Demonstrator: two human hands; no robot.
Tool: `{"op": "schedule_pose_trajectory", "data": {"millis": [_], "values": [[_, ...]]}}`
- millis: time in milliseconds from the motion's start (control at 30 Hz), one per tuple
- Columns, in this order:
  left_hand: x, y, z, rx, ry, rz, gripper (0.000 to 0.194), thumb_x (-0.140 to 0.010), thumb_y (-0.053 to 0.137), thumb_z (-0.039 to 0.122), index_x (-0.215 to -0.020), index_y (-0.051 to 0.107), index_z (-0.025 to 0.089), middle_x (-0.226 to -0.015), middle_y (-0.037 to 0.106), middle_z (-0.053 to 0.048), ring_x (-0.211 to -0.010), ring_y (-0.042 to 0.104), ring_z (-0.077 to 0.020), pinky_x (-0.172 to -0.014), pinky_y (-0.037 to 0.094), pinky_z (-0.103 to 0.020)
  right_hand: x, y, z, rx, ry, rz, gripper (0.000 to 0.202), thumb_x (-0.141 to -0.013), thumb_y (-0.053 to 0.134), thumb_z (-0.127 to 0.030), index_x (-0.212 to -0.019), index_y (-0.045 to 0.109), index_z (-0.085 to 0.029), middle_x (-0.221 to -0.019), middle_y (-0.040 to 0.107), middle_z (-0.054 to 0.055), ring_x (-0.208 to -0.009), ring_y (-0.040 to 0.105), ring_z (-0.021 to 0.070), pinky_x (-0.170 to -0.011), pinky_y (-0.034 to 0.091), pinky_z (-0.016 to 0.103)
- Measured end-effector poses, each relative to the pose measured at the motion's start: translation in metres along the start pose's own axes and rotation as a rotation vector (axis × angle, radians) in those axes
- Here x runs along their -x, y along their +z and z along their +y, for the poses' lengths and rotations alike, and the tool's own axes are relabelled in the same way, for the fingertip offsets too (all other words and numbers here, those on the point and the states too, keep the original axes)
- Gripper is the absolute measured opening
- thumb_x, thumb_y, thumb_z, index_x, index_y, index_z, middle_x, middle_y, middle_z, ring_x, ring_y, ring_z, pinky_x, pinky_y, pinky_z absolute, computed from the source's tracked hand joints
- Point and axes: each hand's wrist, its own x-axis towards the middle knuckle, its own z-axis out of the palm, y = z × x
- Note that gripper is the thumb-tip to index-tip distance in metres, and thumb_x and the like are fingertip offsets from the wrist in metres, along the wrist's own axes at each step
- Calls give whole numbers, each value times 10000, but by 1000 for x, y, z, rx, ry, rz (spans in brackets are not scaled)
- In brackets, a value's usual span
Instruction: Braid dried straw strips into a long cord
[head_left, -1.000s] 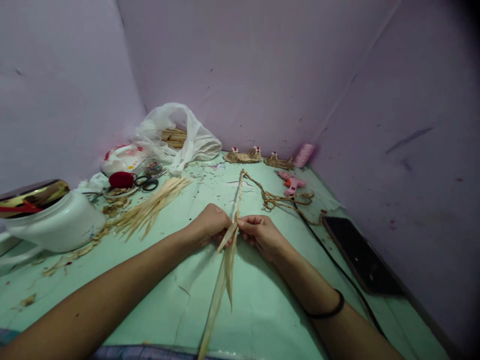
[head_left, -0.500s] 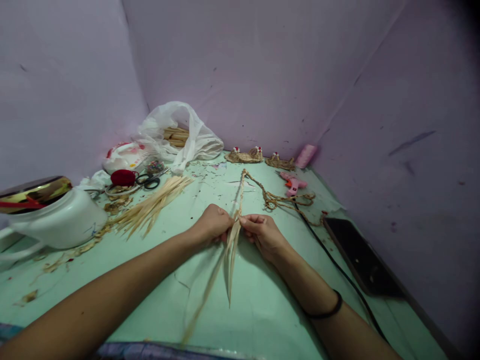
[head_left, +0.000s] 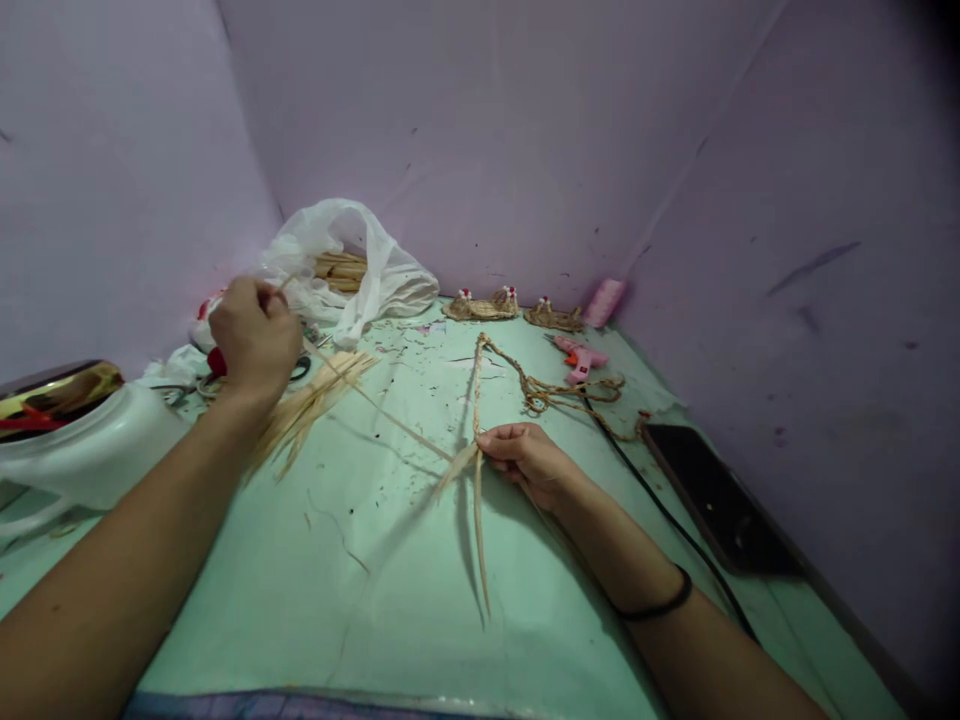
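A thin braid of dried, straw-coloured fibre [head_left: 477,390] runs down the middle of the table. My right hand [head_left: 529,462] pinches its lower end between thumb and fingers, where loose strands fan out. One loose strand [head_left: 481,535] hangs toward me from the pinch. My left hand [head_left: 256,335] is raised at the left, closed on a long fibre strand [head_left: 382,410] that stretches slantwise from the braid's end. Beyond the pinch, the finished cord [head_left: 555,392] bends at the top and lies in a loose tangle to the right. Flat loose strips [head_left: 319,400] lie below my left hand.
A plastic bag [head_left: 390,285] with dried strips stands at the back. Two small woven slippers [head_left: 480,308] with beads, a pink spool [head_left: 604,302] and a pink glue gun [head_left: 581,360] lie behind. A phone [head_left: 712,500] and black cord are right; a white pot [head_left: 105,450] is left.
My left hand has left the braid's end and moved up and left, drawing one strand out with it. My right hand still pinches the braid at nearly the same spot.
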Motion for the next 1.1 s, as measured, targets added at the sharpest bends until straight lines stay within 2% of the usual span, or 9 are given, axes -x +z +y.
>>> {"op": "schedule_pose_trajectory", "data": {"millis": [67,133,233,367,433,500,633,733,1100], "values": [[0,-5,-4,-150,127,187,242,-822,332,219,-980,488,121,-1017,527,-104,-973,445,-182,-855,339,-308,0,-2,0,13,20,-19,136,-538,632,-221,-542,548,-114,-378,365,-58,-349,250,23,-368,105,195],[3,-5,-4,-241,242,194,247,-821,340,224,-950,520,113,-1009,534,-122,-1019,427,-202,-884,319,-318,-1,-5,0,24,36,-28,139,-529,635,-216,-529,537,-116,-380,364,-59,-352,254,21,-370,102,192],[8,-1,1,-317,350,45,292,-828,326,248,-943,551,102,-1001,548,-143,-1056,419,-241,-913,294,-361,-1,-8,1,33,47,-31,145,-524,644,-213,-528,535,-118,-388,374,-56,-357,265,22,-373,102,191],[30,2,24,-273,246,-268,370,-724,479,334,-1018,567,127,-1041,555,-149,-944,508,-298,-777,386,-391,0,-6,0,-9,5,-55,162,-530,662,-233,-567,564,-109,-396,385,-55,-360,266,21,-372,104,193],[52,6,42,-103,253,-287,381,-724,466,314,-1045,567,135,-1062,556,-132,-931,524,-271,-771,392,-358,1,-4,0,-57,-30,-82,190,-536,671,-260,-594,579,-105,-395,380,-59,-357,254,19,-370,97,193],[80,11,59,167,232,-563,293,-685,498,290,-884,635,126,-854,622,-81,-773,566,-196,-680,415,-271,1,-2,1,-109,-64,-105,217,-533,682,-283,-605,583,-105,-402,385,-59,-359,250,17,-368,97,192],[121,25,78,532,-180,-1255,296,-622,538,325,-805,650,121,-450,494,12,-345,357,-73,-368,267,-201,-1,-1,4,-141,-114,-116,242,-531,692,-315,-577,575,-108,-407,409,-53,-360,268,16,-370,116,192],[124,26,78,641,-321,-1267,310,-565,536,202,-842,644,111,-391,441,41,-322,310,-58,-348,215,-186,-3,-1,6,-62,-108,-53,228,-526,688,-305,-593,600,-106,-393,420,-52,-361,295,27,-377,132,196],[95,7,70,477,-59,-1432,218,-491,457,112,-615,636,115,-339,371,56,-317,248,-51,-331,160,-186,-4,1,7,129,-171,81,166,-533,647,-266,-563,596,-111,-402,454,-45,-387,332,42,-410,183,207]]}}
